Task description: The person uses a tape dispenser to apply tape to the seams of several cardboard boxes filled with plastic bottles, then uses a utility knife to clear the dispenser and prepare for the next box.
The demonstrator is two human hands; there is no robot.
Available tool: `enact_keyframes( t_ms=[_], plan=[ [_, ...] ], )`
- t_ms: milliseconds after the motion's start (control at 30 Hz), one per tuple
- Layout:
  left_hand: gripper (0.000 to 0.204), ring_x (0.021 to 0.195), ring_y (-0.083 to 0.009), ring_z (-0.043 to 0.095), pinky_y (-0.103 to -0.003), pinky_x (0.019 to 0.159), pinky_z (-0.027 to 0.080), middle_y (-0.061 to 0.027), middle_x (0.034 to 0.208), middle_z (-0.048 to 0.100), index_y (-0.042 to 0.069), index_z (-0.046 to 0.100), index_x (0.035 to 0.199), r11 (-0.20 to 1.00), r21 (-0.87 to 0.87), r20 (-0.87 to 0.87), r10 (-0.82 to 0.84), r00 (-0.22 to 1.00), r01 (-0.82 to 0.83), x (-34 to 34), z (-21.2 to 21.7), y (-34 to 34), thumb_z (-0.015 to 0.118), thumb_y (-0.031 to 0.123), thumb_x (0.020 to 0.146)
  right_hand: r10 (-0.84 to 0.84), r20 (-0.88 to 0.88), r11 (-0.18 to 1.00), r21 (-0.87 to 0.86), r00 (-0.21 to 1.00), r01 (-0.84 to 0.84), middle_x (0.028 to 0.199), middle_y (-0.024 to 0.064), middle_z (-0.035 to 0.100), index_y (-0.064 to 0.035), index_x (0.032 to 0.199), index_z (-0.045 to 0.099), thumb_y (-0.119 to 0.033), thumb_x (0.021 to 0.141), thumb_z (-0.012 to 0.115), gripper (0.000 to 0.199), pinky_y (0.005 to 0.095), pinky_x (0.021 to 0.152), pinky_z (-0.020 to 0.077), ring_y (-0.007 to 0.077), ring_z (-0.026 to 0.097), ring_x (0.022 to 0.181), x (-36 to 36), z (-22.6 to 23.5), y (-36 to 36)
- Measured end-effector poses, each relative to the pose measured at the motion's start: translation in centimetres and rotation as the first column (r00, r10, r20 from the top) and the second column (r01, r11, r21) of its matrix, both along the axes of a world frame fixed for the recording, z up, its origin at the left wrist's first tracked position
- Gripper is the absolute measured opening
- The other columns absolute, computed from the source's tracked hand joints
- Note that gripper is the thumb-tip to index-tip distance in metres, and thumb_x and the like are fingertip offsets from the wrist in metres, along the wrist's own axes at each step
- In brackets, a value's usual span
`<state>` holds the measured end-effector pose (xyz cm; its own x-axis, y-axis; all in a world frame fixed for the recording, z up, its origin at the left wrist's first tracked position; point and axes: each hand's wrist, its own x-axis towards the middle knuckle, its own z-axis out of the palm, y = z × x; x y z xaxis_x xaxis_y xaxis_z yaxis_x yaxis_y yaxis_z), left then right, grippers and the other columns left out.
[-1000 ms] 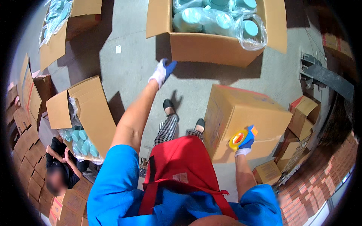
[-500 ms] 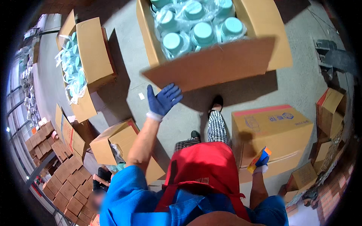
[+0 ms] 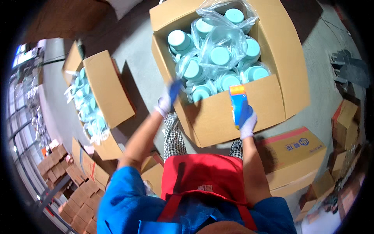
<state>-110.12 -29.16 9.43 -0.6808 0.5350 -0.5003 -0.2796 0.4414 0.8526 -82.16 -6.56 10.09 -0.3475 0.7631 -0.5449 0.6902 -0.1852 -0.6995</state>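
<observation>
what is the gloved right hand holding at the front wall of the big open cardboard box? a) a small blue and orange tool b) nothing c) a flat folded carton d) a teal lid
a: the right hand in its blue and white glove grips a small blue and orange tool against the front wall of the large open brown cardboard box, while the round teal-lidded containers in clear plastic bags lie inside it.
</observation>
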Motion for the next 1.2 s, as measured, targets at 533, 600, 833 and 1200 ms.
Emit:
enact_keyframes(
  t_ms=[533,600,833,1200],
  plan=[
    [0.044,0.129,-0.0364,0.046,-0.049,0.111,0.031,-0.0197,0.134,0.053,0.01,0.06,0.126,0.603,-0.524,-0.737,-0.675,0.034,0.601,-26.1,-3.5,2.6,0.06,0.035,0.09,-0.802,-0.085,0.574,0.166,0.591,0.802,0.088,0.0016,0.065,-0.0016,0.098,0.068,-0.038,0.094,0.059,0.038,0.0281,0.071,0.0491,0.0116,0.058,0.074,-4.5,-0.4,-4.6],
    [0.047,0.133,-0.0359,0.041,-0.046,0.114,0.026,-0.0206,0.133,0.052,0.011,0.059,0.127,0.593,-0.528,-0.691,-0.716,0.099,0.607,-27.4,-3.1,3.0,0.063,0.036,0.087,-0.885,-0.215,0.409,0.064,0.412,0.91,0.086,0.0007,0.064,-0.003,0.097,0.068,-0.037,0.093,0.06,0.035,0.0279,0.071,0.049,0.0128,0.058,0.074,-6.7,0.6,-5.2],
    [0.08,0.131,-0.0183,0.041,-0.029,0.11,0.025,-0.0086,0.146,0.043,0.002,0.041,0.145,0.594,-0.458,0.083,-0.712,0.698,0.661,-42.8,-12.5,-3.9,0.043,0.063,0.094,-0.71,-0.59,0.617,-0.256,0.385,0.744,0.11,0.0036,0.064,-0.002,0.116,0.061,-0.027,0.101,0.048,0.033,0.0334,0.093,0.0478,0.0185,0.062,0.1,0.7,-5.5,-6.0],
    [0.055,0.137,-0.0277,0.034,-0.04,0.114,0.026,-0.0139,0.15,0.032,0.003,0.026,0.149,0.977,0.091,-0.061,-0.19,0.98,0.195,-19.8,10.2,-5.7,0.038,0.031,0.103,-0.643,-0.275,0.748,-0.024,0.715,0.663,0.103,0.003,0.066,-0.001,0.115,0.064,-0.025,0.098,0.053,0.031,0.03,0.088,0.049,0.0161,0.061,0.094,1.8,-4.0,-6.1]
  ],
)
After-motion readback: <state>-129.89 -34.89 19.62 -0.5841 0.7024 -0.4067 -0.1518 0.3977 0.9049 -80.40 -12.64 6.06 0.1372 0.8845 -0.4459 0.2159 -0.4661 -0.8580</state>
